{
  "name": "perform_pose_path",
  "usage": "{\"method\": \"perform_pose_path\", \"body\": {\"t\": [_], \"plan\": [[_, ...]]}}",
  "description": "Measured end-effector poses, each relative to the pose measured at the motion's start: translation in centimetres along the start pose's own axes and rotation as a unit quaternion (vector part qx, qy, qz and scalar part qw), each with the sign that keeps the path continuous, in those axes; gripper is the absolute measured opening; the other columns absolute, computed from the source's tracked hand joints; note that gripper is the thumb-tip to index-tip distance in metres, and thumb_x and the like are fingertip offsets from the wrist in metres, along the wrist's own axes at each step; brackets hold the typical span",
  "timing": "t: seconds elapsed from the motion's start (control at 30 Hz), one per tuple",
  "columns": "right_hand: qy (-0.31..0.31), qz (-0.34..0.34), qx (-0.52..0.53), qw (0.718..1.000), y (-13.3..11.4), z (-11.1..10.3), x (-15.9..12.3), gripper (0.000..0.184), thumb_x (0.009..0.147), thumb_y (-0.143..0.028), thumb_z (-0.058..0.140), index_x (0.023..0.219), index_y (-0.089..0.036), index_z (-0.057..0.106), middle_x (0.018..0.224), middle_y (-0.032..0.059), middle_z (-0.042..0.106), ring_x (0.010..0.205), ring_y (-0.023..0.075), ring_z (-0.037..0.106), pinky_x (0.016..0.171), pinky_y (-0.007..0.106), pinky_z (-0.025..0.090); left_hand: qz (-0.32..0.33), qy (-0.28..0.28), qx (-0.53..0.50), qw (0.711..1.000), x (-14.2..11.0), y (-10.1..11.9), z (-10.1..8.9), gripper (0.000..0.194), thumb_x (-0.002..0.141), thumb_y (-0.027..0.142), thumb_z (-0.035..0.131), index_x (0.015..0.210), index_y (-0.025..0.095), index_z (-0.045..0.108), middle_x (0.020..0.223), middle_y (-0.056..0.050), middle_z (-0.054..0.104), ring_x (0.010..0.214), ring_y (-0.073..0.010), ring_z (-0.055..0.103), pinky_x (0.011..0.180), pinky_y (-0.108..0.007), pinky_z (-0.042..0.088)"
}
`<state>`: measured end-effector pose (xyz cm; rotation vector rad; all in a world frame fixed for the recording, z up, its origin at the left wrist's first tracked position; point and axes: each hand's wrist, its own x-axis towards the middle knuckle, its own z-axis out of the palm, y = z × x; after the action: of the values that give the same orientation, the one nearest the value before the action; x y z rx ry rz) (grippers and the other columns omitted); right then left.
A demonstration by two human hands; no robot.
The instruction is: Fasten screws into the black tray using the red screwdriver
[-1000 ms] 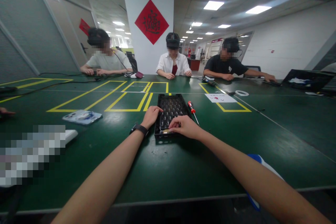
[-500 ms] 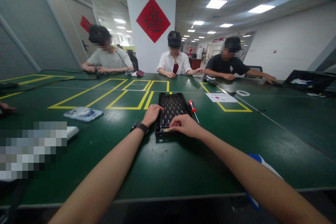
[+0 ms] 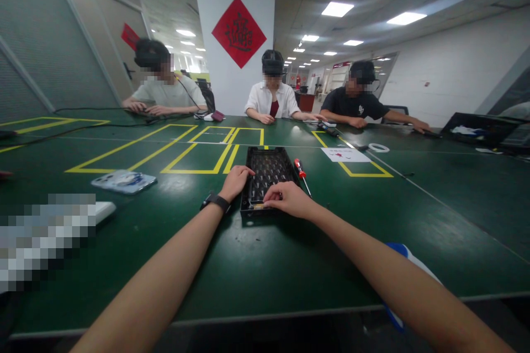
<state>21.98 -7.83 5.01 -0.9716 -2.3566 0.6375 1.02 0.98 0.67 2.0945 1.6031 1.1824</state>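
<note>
A black, shallow, open-topped plastic case [image 3: 271, 161] lies on the green table, with rows of small upright posts inside. My left hand [image 3: 237, 182], a dark watch on its wrist, grips the case's left wall with its fingertips over the rim. Above the case's near end, my right hand [image 3: 290, 198] is closed in a pinch. What it pinches is too small to make out. Beside those fingertips, a small yellowish piece [image 3: 259, 206] sits in the near end of the case. A red-handled screwdriver [image 3: 300, 170] lies just right of the case.
A phone [image 3: 124, 181] lies to the left, with a pixelated pale object nearer me. A paper sheet [image 3: 346, 154] and a white tape roll [image 3: 379, 148] lie to the right. A blue-and-white object [image 3: 408, 253] is partly under my right forearm. Several people sit opposite.
The view has shifted slightly, so the scene sits a little further left. Both hands keep nearly the same places on the case. Opposite, the middle person's hand has lowered to the table.
</note>
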Motion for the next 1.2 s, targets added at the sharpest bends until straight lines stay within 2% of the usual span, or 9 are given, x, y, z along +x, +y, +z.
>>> {"method": "perform_pose_path", "body": {"t": [0.27,0.73,1.0,1.2], "plan": [[-0.018,-0.004,-0.009,1.000,0.16,-0.17,0.24,0.022,0.074,-0.035,0.063,0.083,-0.017,0.071,0.072,0.0029,0.067,0.063,0.0108,0.054,0.060,0.022,0.037,0.002,-0.001,0.004,1.000,-0.10,0.23,-0.06,0.039,0.076,0.023,0.030,0.077,0.017,0.069,0.091,-0.005,0.066,0.096,-0.0196,0.054,0.090,-0.031,0.039],[0.000,-0.020,0.011,1.000,0.20,-0.08,0.04,0.023,0.074,-0.035,0.062,0.082,-0.016,0.071,0.072,0.0037,0.068,0.064,0.0116,0.057,0.062,0.023,0.040,0.004,0.002,0.001,1.000,-0.04,0.05,-0.03,0.039,0.077,0.024,0.030,0.077,0.017,0.069,0.091,-0.005,0.066,0.096,-0.0197,0.053,0.089,-0.031,0.040],[-0.008,-0.017,-0.020,1.000,0.10,-0.08,0.18,0.020,0.075,-0.034,0.062,0.082,-0.018,0.072,0.072,0.0031,0.068,0.066,0.0118,0.057,0.064,0.023,0.039,0.003,0.002,0.003,1.000,-0.21,0.35,-0.16,0.039,0.076,0.023,0.031,0.076,0.017,0.069,0.090,-0.005,0.067,0.095,-0.0195,0.053,0.088,-0.030,0.040],[0.020,-0.026,-0.023,0.999,0.40,0.06,0.12,0.020,0.073,-0.034,0.064,0.082,-0.018,0.072,0.073,0.0033,0.067,0.066,0.0113,0.056,0.063,0.022,0.038,0.009,0.001,0.005,1.000,-0.08,0.10,-0.06,0.040,0.076,0.023,0.030,0.076,0.016,0.069,0.090,-0.005,0.066,0.095,-0.0197,0.053,0.088,-0.031,0.040]]}}
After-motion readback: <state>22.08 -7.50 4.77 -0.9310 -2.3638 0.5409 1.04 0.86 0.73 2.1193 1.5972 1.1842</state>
